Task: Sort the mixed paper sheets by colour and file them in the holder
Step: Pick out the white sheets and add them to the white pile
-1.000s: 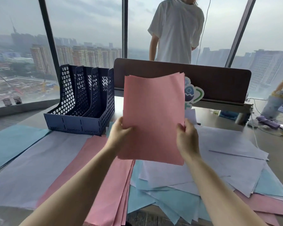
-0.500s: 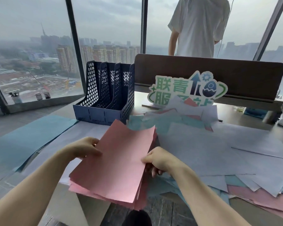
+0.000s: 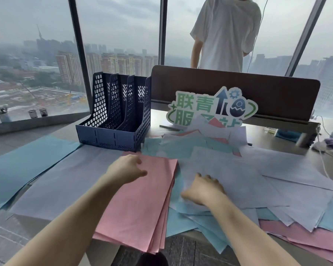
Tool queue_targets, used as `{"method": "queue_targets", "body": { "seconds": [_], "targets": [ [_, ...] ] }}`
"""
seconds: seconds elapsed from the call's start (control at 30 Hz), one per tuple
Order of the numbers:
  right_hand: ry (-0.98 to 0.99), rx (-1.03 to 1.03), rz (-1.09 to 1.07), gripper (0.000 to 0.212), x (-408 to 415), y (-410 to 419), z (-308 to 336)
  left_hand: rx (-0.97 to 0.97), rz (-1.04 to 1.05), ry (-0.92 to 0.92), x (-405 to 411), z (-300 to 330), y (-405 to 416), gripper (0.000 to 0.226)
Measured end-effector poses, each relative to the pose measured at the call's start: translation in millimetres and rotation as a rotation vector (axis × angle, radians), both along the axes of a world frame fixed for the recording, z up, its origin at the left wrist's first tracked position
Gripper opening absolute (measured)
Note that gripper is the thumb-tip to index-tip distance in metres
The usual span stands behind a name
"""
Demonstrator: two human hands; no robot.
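Pink sheets (image 3: 140, 200) now laid on pink stack before holder (image 3: 115, 116), released. Left hand (image 3: 126, 167) loosely curled, empty; right hand (image 3: 204, 189) moved to mixed pile (image 3: 258, 179), grasp cannot be told. Holder unfilled.

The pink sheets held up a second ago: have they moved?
Yes. They have come down and left, from in front of the brown divider onto the pink stack below the blue holder.

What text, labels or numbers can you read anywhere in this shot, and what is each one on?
"联青" on the top row of the die-cut sign standing against the brown desk divider.
The sign's bottom row starts with "服"; the rest is hidden behind the mixed paper sheets.
No readable print on the blue file holder, the pink stack or the other sheets.
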State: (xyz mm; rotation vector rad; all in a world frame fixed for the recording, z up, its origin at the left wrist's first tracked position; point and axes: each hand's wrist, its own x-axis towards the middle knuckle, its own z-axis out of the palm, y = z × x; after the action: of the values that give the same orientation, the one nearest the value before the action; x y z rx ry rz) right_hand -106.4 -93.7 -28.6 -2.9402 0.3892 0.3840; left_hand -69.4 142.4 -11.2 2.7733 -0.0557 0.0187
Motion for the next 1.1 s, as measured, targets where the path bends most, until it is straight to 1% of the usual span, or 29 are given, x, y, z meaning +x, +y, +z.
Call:
{"method": "queue_targets", "body": {
  "seconds": [0.03,0.1,0.17,0.23,0.27,0.3,0.37,0.43,0.47,0.5,0.53,0.57,0.6,0.63,0.67,0.7,0.73,0.77,0.83,0.9,1.03,1.1],
  "targets": [
    [0.025,0.006,-0.015,0.082,1.6,2.2,-2.5,-0.046,-0.040,-0.005,-0.2,-0.8,-15.2,0.049],
    [0.039,0.016,-0.038,0.075,5.2,7.3,-5.7,-0.109,-0.092,0.001,-1.9,-1.8,-41.1,0.040],
    [0.007,-0.004,-0.032,0.062,5.3,9.6,-2.8,-0.179,-0.114,0.022,-2.6,-2.4,-59.0,0.029],
    [-0.071,-0.055,0.029,0.044,2.7,2.3,3.8,-0.296,-0.111,0.051,-1.4,-3.4,-70.4,0.024],
    [-0.121,-0.087,0.059,0.038,1.0,-5.0,9.2,-0.409,-0.092,0.088,-0.6,-3.3,-73.9,0.027],
    [-0.179,-0.118,0.081,0.035,-0.5,-13.9,15.7,-0.561,-0.052,0.156,0.5,-2.7,-75.8,0.033],
    [-0.314,-0.140,0.140,0.030,-3.2,-32.1,26.3,-0.904,0.046,0.340,4.7,0.0,-75.3,0.051],
    [-0.424,-0.061,0.244,0.031,-5.8,-46.1,29.7,-1.173,0.113,0.504,14.0,0.9,-71.9,0.068],
    [-0.440,-0.002,0.303,0.036,-8.1,-51.0,28.9,-1.265,0.124,0.583,17.8,0.8,-70.4,0.073],
    [-0.437,0.057,0.362,0.039,-11.3,-54.8,28.0,-1.340,0.109,0.644,21.5,0.8,-68.9,0.074],
    [-0.428,0.103,0.418,0.040,-14.4,-57.7,27.3,-1.404,0.095,0.675,24.4,0.6,-68.3,0.069],
    [-0.408,0.134,0.462,0.040,-17.0,-59.2,26.3,-1.440,0.093,0.679,24.9,0.8,-69.5,0.059],
    [-0.380,0.160,0.501,0.039,-18.6,-61.1,24.3,-1.429,0.114,0.647,24.7,-0.3,-71.0,0.046],
    [-0.338,0.187,0.518,0.040,-19.9,-62.7,22.7,-1.348,0.143,0.571,25.5,-2.8,-72.6,0.032],
    [-0.281,0.212,0.508,0.045,-19.5,-65.4,20.4,-1.209,0.178,0.468,26.3,-5.5,-74.0,0.018],
    [-0.210,0.214,0.470,0.056,-19.0,-68.4,19.3,-1.088,0.216,0.371,27.3,-9.0,-74.1,0.006],
    [-0.140,0.188,0.427,0.069,-18.6,-72.2,17.9,-1.013,0.238,0.292,27.5,-12.2,-72.3,0.005],
    [-0.076,0.133,0.395,0.080,-18.2,-75.9,16.6,-0.983,0.254,0.248,27.7,-14.7,-69.4,0.008],
    [0.037,0.022,0.372,0.089,-18.6,-79.3,12.8,-0.993,0.281,0.193,28.9,-19.2,-60.8,0.013],
    [0.123,-0.030,0.368,0.092,-20.4,-75.8,7.8,-0.997,0.309,0.159,29.7,-22.9,-52.3,0.015],
    [0.201,-0.062,0.390,0.096,-18.4,-65.7,4.9,-1.007,0.326,0.120,28.2,-21.1,-40.2,0.015],
    [0.195,-0.098,0.395,0.087,-18.2,-62.7,2.4,-1.007,0.333,0.111,27.9,-19.9,-32.8,0.014]
  ]
}}
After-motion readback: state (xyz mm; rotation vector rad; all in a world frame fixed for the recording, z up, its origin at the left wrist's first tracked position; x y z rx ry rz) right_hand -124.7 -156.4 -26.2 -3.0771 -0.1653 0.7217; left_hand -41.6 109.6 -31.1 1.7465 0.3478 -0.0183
